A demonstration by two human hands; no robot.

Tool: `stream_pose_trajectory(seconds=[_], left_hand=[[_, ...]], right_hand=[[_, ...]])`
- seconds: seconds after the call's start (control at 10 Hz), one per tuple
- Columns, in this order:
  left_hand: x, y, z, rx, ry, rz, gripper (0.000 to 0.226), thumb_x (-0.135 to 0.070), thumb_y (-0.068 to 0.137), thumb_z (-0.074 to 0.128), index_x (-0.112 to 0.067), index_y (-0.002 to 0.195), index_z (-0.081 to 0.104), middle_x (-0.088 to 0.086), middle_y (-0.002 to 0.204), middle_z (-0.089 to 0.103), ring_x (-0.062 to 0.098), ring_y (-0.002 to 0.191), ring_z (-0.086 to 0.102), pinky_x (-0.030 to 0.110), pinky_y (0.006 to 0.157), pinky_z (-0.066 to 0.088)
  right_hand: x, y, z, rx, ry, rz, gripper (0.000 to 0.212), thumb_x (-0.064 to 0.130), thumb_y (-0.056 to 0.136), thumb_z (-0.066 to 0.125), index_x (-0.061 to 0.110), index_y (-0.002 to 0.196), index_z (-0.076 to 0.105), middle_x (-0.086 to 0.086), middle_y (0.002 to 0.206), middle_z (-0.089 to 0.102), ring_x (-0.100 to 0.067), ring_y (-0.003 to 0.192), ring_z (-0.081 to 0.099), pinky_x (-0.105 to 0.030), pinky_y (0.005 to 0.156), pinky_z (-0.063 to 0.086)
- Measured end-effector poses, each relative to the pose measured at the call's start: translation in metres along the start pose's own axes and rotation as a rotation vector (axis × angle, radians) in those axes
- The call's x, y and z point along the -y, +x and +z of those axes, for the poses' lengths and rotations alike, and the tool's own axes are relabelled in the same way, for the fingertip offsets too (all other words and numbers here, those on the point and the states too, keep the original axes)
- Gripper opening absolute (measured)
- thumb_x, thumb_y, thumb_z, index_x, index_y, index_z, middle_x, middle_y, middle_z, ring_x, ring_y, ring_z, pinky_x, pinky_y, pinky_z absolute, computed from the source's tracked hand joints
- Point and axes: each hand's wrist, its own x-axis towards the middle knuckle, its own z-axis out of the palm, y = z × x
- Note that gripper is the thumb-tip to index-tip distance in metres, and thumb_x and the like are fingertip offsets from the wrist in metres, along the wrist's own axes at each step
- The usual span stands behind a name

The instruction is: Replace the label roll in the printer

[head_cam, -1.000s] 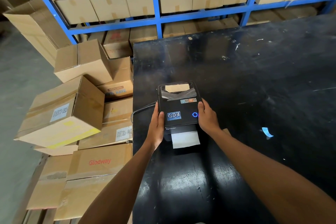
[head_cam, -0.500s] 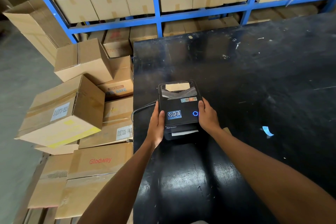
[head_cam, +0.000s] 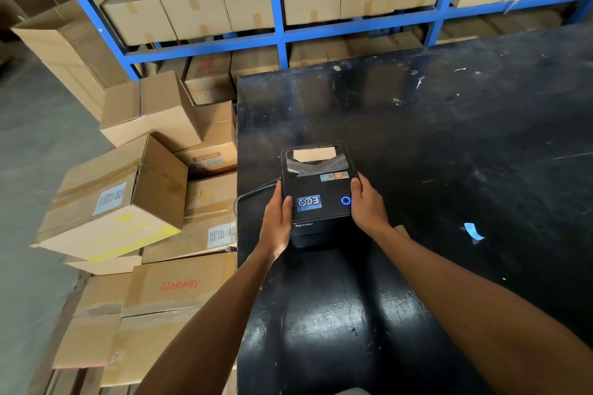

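Change noted: one second ago a white label strip hung from the front slot of the printer; half a second ago only an edge of it showed; now none is visible there. Both hands have kept their places on the casing.

Nearest the camera, two bare forearms reach forward over the glossy black table (head_cam: 369,314). The left hand (head_cam: 277,218) lies flat against the left side of the small black plastic label printer (head_cam: 317,199), fingers extended along the casing and thumb on the top edge. The right hand (head_cam: 367,205) clasps the right side likewise, fingers curled over the edge just beside the lit blue ring button (head_cam: 345,200). Each hand is thus closed about the printer body and holds nothing else.

The printer stands on the table near its left edge, between the two hands, lid down. Through its clear top window (head_cam: 316,159) a pale brown shape shows; whether that is a roll or a reflection cannot be determined.

Assessment: with the lid shut and the light on, the job appears either at its close or not yet opened up; no spare roll is in view.

Beyond, stacked brown cardboard cartons (head_cam: 128,196) stand left of the table, and blue steel racking (head_cam: 276,32) holds more.
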Motion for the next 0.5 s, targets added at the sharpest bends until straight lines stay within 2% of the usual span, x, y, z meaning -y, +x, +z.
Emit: stream_pose_trajectory(seconds=[0.2,0.3,0.4,0.5], left_hand=[[0.0,0.001,-0.001,0.004,0.032,-0.013,0.037,-0.023,0.109,0.034,-0.031,0.145,0.035,-0.01,0.132,0.058,0.004,0.121,0.061,0.033,0.103,0.054],[0.002,-0.001,-0.001,-0.002,0.076,0.029,0.04,-0.024,0.109,0.034,-0.021,0.149,0.036,-0.005,0.134,0.058,0.011,0.123,0.061,0.035,0.102,0.054],[-0.01,0.001,-0.002,0.006,0.079,0.019,0.036,-0.024,0.108,0.035,-0.026,0.144,0.038,-0.012,0.127,0.06,0.007,0.118,0.062,0.026,0.097,0.056],[-0.002,-0.008,-0.009,0.008,-0.011,0.006,0.034,-0.026,0.108,0.036,-0.03,0.142,0.04,-0.015,0.13,0.06,-0.005,0.119,0.06,0.012,0.095,0.05]], right_hand=[[0.005,-0.002,-0.002,0.012,-0.006,0.002,0.054,0.045,0.105,0.025,0.021,0.154,0.031,-0.01,0.151,0.047,-0.028,0.14,0.044,-0.052,0.11,0.044],[0.003,-0.002,-0.003,0.017,-0.009,-0.01,0.054,0.045,0.105,0.025,0.021,0.153,0.032,-0.01,0.149,0.049,-0.028,0.138,0.046,-0.052,0.108,0.045],[0.009,-0.003,-0.005,0.013,-0.019,-0.004,0.053,0.045,0.105,0.026,0.02,0.151,0.034,-0.009,0.148,0.049,-0.027,0.137,0.046,-0.052,0.107,0.046],[0.002,-0.001,-0.005,0.0,-0.019,-0.007,0.052,0.043,0.105,0.031,0.02,0.152,0.034,-0.011,0.15,0.046,-0.027,0.137,0.044,-0.052,0.109,0.044]])
